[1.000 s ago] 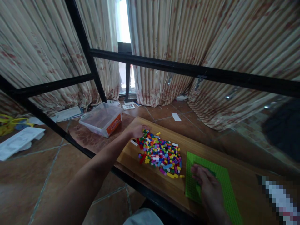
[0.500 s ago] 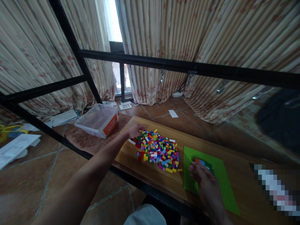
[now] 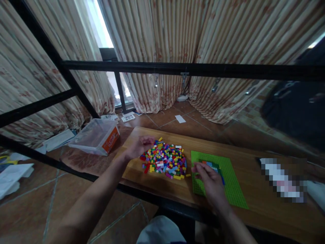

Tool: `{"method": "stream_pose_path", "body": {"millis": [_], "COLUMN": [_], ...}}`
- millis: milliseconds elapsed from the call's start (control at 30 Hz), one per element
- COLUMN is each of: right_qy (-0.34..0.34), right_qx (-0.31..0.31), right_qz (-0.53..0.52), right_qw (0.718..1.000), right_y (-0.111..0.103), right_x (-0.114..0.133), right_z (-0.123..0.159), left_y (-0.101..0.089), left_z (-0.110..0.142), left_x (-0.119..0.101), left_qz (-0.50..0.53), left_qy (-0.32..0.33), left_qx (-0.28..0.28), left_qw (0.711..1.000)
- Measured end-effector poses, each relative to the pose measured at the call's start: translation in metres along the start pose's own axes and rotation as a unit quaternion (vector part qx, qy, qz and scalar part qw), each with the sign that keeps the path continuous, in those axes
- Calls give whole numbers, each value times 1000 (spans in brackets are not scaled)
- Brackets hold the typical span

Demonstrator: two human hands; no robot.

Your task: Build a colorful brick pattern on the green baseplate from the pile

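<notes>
My left hand (image 3: 141,146) is at the upper left edge of a heap of colourful toy bricks (image 3: 165,159), its fingers loosely bent and thumb apart; I make out nothing between them. Over the green baseplate (image 3: 232,184), my right hand (image 3: 209,176) has thumb and fingers pinched together. Whatever may be in that pinch is too small to see. Partly hidden behind this hand, a flat patch of joined bricks (image 3: 214,165) in orange, light blue, green and dark blue sits on the baseplate.
The wooden table (image 3: 152,189) carries the bricks and baseplate, with a blurred-out item (image 3: 281,181) at right. A clear plastic box (image 3: 95,137) with an orange label stands beyond the left end. A black metal rail (image 3: 162,67) crosses before curtains. A dark shape (image 3: 291,105) is at right.
My view has turned to the right. My left hand has drawn back a little from the bricks, its thumb now showing apart. My right hand remains pinched over the baseplate.
</notes>
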State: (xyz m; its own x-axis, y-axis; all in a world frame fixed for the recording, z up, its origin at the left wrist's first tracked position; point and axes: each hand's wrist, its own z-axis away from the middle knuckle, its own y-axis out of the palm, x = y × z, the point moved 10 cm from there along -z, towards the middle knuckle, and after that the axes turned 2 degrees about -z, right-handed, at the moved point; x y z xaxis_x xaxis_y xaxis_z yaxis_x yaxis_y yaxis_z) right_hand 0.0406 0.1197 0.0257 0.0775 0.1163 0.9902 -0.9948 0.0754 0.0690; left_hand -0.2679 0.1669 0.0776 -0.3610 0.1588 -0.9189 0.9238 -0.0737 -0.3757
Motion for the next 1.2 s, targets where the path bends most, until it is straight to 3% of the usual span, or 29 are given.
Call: {"method": "stream_pose_path", "body": {"millis": [133, 300, 500, 667, 867, 1067, 1200], "right_qy": [-7, 2, 17, 21, 28, 104, 191], "right_qx": [95, 127, 100, 97, 94, 79, 87], "right_qz": [-39, -73, -69, -64, -41, -152, -253], "right_qw": [995, 989, 992, 993, 994, 980, 944], "right_y": [56, 88, 90, 94, 89, 87, 89], "right_x": [18, 15, 2, -10, -24, -39, -52], "right_z": [14, 30, 42, 46, 43, 45, 54], "left_y": [58, 103, 103, 115, 125, 134, 135], "left_z": [38, 67, 90, 113, 113, 111, 114], "left_x": [-27, -34, -20, 1, 9, 12, 8], "left_qz": [118, 219, 221, 229, 247, 282, 304], "left_qy": [-50, -89, -145, -230, -240, -254, -259], "left_qx": [27, 6, -59, -56, -51, -31, -38], "left_qw": [991, 972, 963, 944, 937, 925, 916]}}
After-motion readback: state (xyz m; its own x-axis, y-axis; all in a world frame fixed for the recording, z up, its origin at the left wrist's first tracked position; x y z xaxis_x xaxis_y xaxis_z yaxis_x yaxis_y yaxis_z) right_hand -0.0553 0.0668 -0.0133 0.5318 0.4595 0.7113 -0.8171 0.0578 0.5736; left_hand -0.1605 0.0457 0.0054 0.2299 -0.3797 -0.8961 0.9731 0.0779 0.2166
